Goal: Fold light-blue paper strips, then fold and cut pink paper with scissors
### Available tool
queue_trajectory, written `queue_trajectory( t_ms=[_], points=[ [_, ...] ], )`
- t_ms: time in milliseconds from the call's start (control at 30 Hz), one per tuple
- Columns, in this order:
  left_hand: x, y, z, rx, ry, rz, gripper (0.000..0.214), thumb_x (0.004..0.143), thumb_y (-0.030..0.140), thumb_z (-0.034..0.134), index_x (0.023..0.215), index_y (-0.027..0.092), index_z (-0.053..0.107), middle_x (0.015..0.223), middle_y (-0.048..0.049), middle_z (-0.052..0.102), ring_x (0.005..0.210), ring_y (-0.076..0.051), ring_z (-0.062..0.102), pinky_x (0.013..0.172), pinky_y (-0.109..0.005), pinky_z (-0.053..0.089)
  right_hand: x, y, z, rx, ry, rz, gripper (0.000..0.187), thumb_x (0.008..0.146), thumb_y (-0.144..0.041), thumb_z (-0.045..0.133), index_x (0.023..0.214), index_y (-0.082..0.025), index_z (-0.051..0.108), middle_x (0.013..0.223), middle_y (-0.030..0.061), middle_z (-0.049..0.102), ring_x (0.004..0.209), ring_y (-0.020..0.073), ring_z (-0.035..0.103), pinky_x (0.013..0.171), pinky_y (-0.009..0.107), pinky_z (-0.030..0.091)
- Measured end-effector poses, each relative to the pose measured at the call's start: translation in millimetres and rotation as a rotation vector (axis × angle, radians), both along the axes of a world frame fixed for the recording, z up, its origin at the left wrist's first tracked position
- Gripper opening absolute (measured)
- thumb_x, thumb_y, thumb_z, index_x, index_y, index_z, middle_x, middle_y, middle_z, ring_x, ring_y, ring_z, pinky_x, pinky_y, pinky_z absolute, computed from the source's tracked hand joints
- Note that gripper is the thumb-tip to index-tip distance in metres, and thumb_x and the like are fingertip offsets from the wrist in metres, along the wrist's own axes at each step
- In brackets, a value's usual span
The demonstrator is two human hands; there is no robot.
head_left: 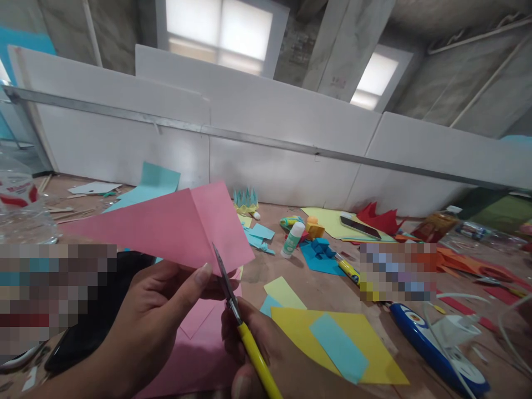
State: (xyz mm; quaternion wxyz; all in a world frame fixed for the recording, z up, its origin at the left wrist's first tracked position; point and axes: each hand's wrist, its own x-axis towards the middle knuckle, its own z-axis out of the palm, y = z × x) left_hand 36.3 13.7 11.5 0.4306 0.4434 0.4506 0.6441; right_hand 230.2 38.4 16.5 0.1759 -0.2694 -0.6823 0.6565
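My left hand (160,310) pinches the lower edge of a folded pink paper sheet (174,224), holding it up over the table with the thumb on top. My right hand (257,354) grips yellow-handled scissors (241,327); the grey blades point up and touch the pink sheet's lower edge beside my left thumb. More pink paper (195,354) lies flat under both hands.
A yellow sheet (374,354) with a light blue strip (338,346) lies to the right. Behind it are a glue stick (293,239), blue paper scraps (318,255), a phone (359,227), red paper (380,219), a blue-and-white device (436,349), and a plastic bottle (19,205) at left. White boards wall the back.
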Motion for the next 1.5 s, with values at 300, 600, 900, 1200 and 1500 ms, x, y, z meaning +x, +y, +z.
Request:
queue_trajectory(
  t_ms=[300, 600, 900, 1200, 1500],
  points=[
    [2.1, -7.3, 13.2, -0.069, 0.024, -0.054, 0.021, 0.085, 0.041, 0.070, 0.091, 0.023, 0.078, 0.093, -0.0040, 0.080, 0.090, -0.024, 0.075, 0.081, -0.030, 0.062, -5.3, -4.6, 9.9, 0.066, -0.004, -0.034, 0.059, 0.071, -0.067, 0.071, 0.095, -0.020, 0.046, 0.077, -0.0037, 0.037, 0.066, 0.0104, 0.031, 0.058, 0.024, 0.028],
    [-0.1, -6.9, 9.6, -0.067, 0.007, -0.069, 0.017, 0.085, 0.039, 0.070, 0.092, 0.026, 0.080, 0.094, -0.0028, 0.080, 0.092, -0.022, 0.075, 0.082, -0.027, 0.061, -6.6, 0.7, -1.0, 0.112, 0.003, -0.030, 0.049, 0.075, -0.058, 0.071, 0.091, -0.021, 0.045, 0.068, -0.0067, 0.038, 0.057, 0.0080, 0.030, 0.050, 0.023, 0.024],
    [0.5, -9.6, 8.9, -0.084, 0.018, -0.057, 0.020, 0.084, 0.040, 0.072, 0.093, 0.025, 0.080, 0.096, -0.0036, 0.080, 0.094, -0.023, 0.074, 0.083, -0.027, 0.061, -4.6, -0.1, 0.1, 0.100, 0.015, -0.027, 0.052, 0.073, -0.058, 0.076, 0.096, -0.019, 0.050, 0.070, -0.0063, 0.039, 0.058, 0.0073, 0.033, 0.050, 0.020, 0.026],
    [2.8, -10.8, 15.0, -0.045, 0.019, -0.086, 0.019, 0.086, 0.043, 0.069, 0.091, 0.029, 0.080, 0.092, -0.0008, 0.080, 0.089, -0.020, 0.074, 0.081, -0.023, 0.060, -4.7, 5.4, -11.0, 0.160, -0.092, -0.062, 0.059, 0.064, -0.065, 0.079, 0.090, -0.019, 0.051, 0.065, -0.0069, 0.037, 0.058, 0.0081, 0.027, 0.051, 0.021, 0.024],
    [-0.3, -8.4, 11.3, -0.009, 0.004, -0.124, 0.018, 0.087, 0.039, 0.068, 0.092, 0.026, 0.080, 0.096, -0.0019, 0.080, 0.092, -0.021, 0.074, 0.082, -0.025, 0.060, -3.1, 3.8, -11.2, 0.199, -0.106, -0.119, 0.055, 0.066, -0.059, 0.079, 0.093, -0.018, 0.055, 0.066, -0.0058, 0.040, 0.062, 0.0101, 0.030, 0.055, 0.022, 0.028]
  ],
)
